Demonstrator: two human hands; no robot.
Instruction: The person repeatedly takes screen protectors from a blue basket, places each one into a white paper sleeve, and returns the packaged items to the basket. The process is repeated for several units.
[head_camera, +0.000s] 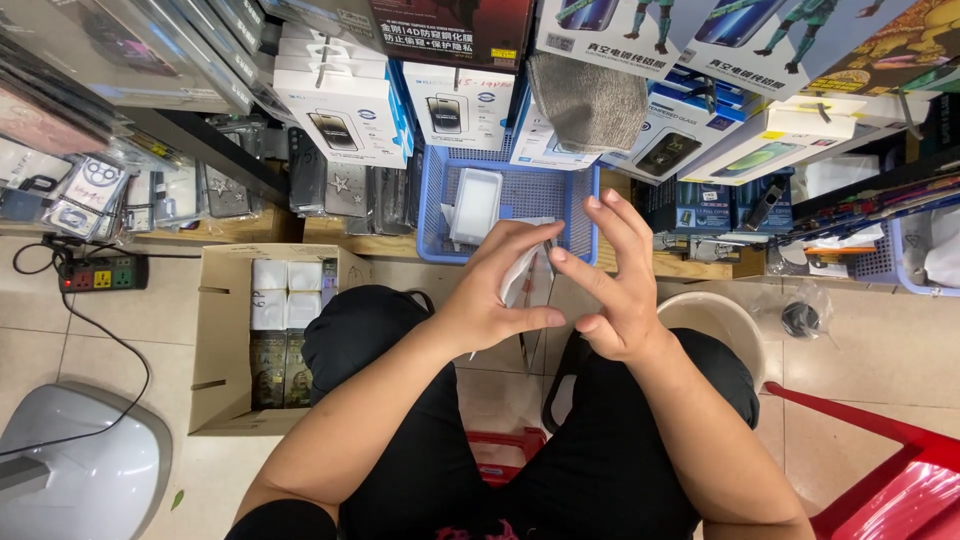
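We see the left hand (490, 290) pinching a thin, glossy white wrapper (522, 275) between its fingers, above the lap. The right hand (610, 280) hovers just beside, fingers spread, gripping nothing. Behind: one blue perforated plastic basket (575, 215) holding one flat white tray (474, 205). One cardboard box (222, 340) holds four white packs.

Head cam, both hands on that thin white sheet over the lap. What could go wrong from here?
1. The left hand pinches the thin white sheet only by its edge, and the right hand has its fingers spread, so it may slip to the tiled floor.
2. Fingertips on its face may smudge it.
3. The blue plastic mesh basket sits at the shelf edge just beyond the hands; a bump might tip it.
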